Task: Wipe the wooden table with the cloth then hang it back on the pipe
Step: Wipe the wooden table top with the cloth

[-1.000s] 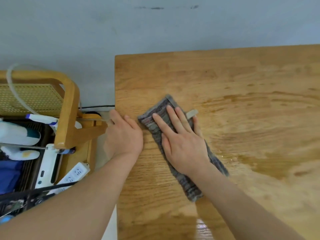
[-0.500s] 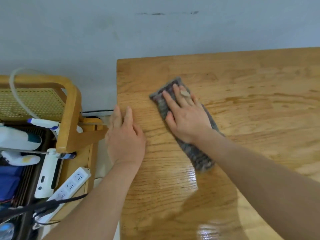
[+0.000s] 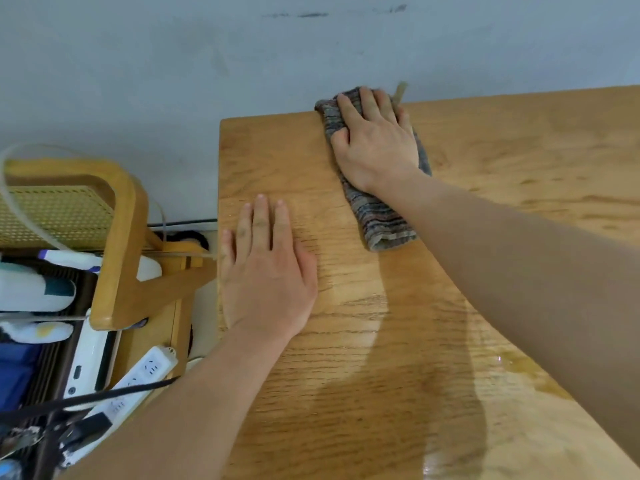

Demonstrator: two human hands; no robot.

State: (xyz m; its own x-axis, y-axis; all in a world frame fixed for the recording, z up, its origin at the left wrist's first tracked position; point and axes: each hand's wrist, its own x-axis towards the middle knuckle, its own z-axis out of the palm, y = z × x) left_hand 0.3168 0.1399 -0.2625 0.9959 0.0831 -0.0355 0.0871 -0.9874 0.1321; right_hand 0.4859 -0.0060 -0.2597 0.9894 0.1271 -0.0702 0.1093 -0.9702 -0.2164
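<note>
Head view looks straight down on a grey painted surface (image 3: pixel 173 64), matte and scuffed with a few dark streaks, filling the far half of the scene. Against it sits the wooden table (image 3: pixel 450 306), a broad slab of warm oak-coloured board with long, fine grain lines and a rounded far-left corner. Its near and right parts carry a glossy wet sheen.

Off the table's left edge stands a curved wooden frame (image 3: pixel 121 237) with a woven cane panel (image 3: pixel 59 213). Beside it lie white plastic bottles (image 3: pixel 34 289), a clear bent tube (image 3: pixel 20 209), a white power strip (image 3: pixel 145 372) and a black cable (image 3: pixel 104 396).

The cloth (image 3: pixel 381 220) lies on the table as a long folded strip of ribbed terry, striped grey, blue and dull red. It runs diagonally from the table's far edge back toward me. Its far end bunches right at that edge, and a small tan tag (image 3: pixel 401 90) sticks out beyond it over the grey.

My right hand (image 3: pixel 375 147) lies flat on the far half of the cloth, palm down. Its fingers are straight and close together, pressing the fabric onto the wood, and their tips reach the table's far edge.

My left hand (image 3: pixel 266 275) rests palm down on bare wood just inside the left edge, well apart from the cloth. Its fingers are straight and slightly spread and grip nothing.
</note>
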